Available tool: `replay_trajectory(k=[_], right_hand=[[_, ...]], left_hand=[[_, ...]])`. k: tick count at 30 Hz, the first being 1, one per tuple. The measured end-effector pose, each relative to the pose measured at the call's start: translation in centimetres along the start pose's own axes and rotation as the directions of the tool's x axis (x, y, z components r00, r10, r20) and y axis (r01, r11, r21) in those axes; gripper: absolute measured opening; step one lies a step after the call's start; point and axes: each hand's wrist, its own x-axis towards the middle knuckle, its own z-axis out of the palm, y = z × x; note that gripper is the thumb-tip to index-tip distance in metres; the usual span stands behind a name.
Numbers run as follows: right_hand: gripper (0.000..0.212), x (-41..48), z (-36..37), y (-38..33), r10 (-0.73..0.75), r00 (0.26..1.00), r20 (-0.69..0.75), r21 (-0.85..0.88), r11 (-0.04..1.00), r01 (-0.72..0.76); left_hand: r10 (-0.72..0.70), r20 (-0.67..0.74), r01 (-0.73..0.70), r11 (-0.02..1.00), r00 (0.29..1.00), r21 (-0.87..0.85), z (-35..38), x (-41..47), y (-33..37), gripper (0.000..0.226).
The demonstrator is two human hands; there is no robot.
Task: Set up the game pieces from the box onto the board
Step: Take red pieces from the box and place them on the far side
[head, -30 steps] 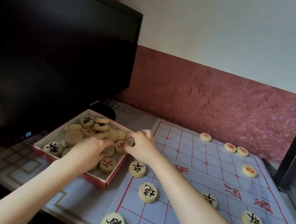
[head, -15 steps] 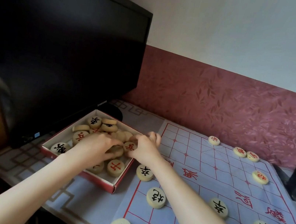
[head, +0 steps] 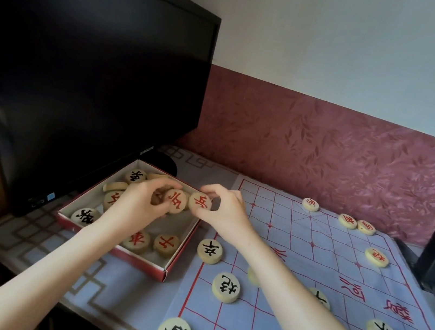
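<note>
A shallow red-edged cardboard box point(head: 138, 259) sat on the table just beside the left margin of the pale blue board with red grid lines point(head: 280, 263). Above the box, the left hand point(head: 138, 205) had its fingers curled around a round cream disc with a red character point(head: 175, 201), held face up. The right hand point(head: 226, 209) pinched a second red-character disc point(head: 200, 201) between thumb and fingertips, over the box's right wall. The two held discs were side by side; whether they touched could not be told. Inside the box lay a loose heap of similar cream discs: a black-character disc at the far corner point(head: 134, 176), another black-character disc by the left wall point(head: 84, 216), and two red-character discs along the front wall point(head: 165, 244), with more partly hidden under the left hand. On the board, black-character pieces point(head: 226, 287) lay spread over the near half and four red-character pieces point(head: 347, 221) lay toward the far side. A black flat monitor point(head: 83, 72) stood behind the box, overhanging its far left edge.
</note>
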Motion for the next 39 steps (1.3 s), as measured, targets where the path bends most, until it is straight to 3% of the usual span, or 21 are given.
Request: replay_trajectory(k=[5,8,14,19,23,32,39], right_hand=[[0.043,-0.9,-0.8,0.3,-0.037,0.999,-0.03,0.019,0.999,0.037],[0.041,-1.5,-1.4,0.8,-0.011,0.999,-0.035,0.05,0.999,0.012],[0.046,-2.9,-3.2,2.5,0.054,0.998,-0.03,0.111,0.993,-0.05],[0.046,-4.3,-5.6,3.9,0.098,0.993,-0.058,0.087,0.992,-0.093],[0.047,-5.7,-8.5,5.6,0.159,0.983,-0.092,0.071,0.986,-0.152],[0.046,-9.1,-16.1,11.7,0.344,0.916,-0.206,-0.008,0.936,-0.353],[0.049,-12.5,-22.9,17.6,0.446,0.813,-0.373,-0.035,0.869,-0.493]], left_hand=[[-0.009,0.029,0.011,0.998,1.0,-0.062,0.5,0.0,0.9,0.042],[0.005,0.075,-0.004,1.0,0.997,-0.009,1.1,0.2,1.4,0.051],[0.059,0.122,-0.062,0.998,0.991,0.025,3.3,0.8,3.2,0.048],[0.087,0.149,-0.096,0.994,0.985,0.054,5.8,1.7,4.5,0.055],[0.128,0.175,-0.139,0.989,0.976,0.049,8.2,2.5,6.6,0.048],[0.151,0.311,-0.154,0.988,0.938,-0.017,15.5,4.3,12.3,0.044],[0.17,0.349,-0.151,0.985,0.922,-0.08,22.5,5.5,17.2,0.049]])
